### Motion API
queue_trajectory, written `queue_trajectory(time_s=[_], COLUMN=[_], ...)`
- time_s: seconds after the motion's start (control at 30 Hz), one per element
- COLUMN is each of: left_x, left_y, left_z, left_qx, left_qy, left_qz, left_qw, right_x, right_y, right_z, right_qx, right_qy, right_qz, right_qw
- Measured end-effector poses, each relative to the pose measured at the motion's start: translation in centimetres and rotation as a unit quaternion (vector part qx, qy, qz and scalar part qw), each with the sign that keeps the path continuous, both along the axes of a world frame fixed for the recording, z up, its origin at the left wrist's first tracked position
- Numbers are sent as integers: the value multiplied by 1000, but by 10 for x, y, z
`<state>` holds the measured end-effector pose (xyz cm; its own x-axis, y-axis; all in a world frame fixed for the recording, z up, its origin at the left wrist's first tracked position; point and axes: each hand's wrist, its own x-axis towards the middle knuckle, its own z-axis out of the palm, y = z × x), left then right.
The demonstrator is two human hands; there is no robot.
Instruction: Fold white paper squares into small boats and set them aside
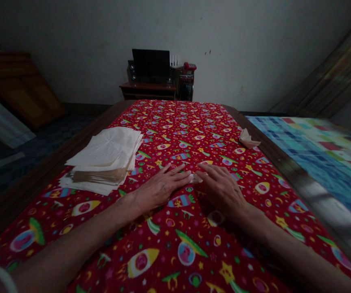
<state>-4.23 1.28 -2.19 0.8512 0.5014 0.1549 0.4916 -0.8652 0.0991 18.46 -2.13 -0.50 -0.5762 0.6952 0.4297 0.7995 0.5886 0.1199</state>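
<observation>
A small whitish piece of folded paper (196,178) lies on the red patterned cloth between my two hands, its edges partly hidden by my fingers. My left hand (165,185) rests flat on the cloth, fingers stretched out and spread, a fingertip touching the paper's left end. Over the right end is my right hand (221,185), fingers extended and slightly bent; whether they press on the paper I cannot make out. Left of my hands sits a stack of white and brownish paper sheets (105,150). A folded paper shape (248,139) stands farther off at the right.
The red cloth (190,256) covers a long wooden-edged table or bed frame (312,191). Beyond it are a monitor (151,63) and a red telephone (189,66). A colourful bedspread (319,150) lies to the right, a wooden cabinet (19,89) to the left.
</observation>
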Motion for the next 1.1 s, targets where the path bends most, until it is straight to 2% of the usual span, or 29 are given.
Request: queue_trajectory(time_s=[0.07, 0.1, 0.3, 0.5, 0.83, 0.93, 1.1], left_x=[1, 1, -2, -16, -30, -33, -31], left_y=[-1, -1, -5, -11, -17, -15, -8], left_z=[1, 2, 5, 6, 10, 6, -2], left_qx=[0, 0, 5, 21, 24, 21, -19], left_qy=[3, 8, 30, 43, 31, -12, -197], left_qz=[1, 3, 8, 26, 41, 48, 68], left_qw=[1000, 1000, 1000, 998, 998, 999, 978], right_x=[-3, -4, 3, 10, 18, 18, 18], right_y=[-7, -9, -18, -17, -17, -16, -11], right_z=[-2, -5, -15, -9, -16, -15, -16], right_qx=[-13, -28, -94, -80, -47, -54, -74], right_qy=[-13, -18, -24, -28, -9, 17, 117], right_qz=[89, 100, 78, 74, 82, 81, 73], right_qw=[996, 994, 992, 994, 995, 995, 988])
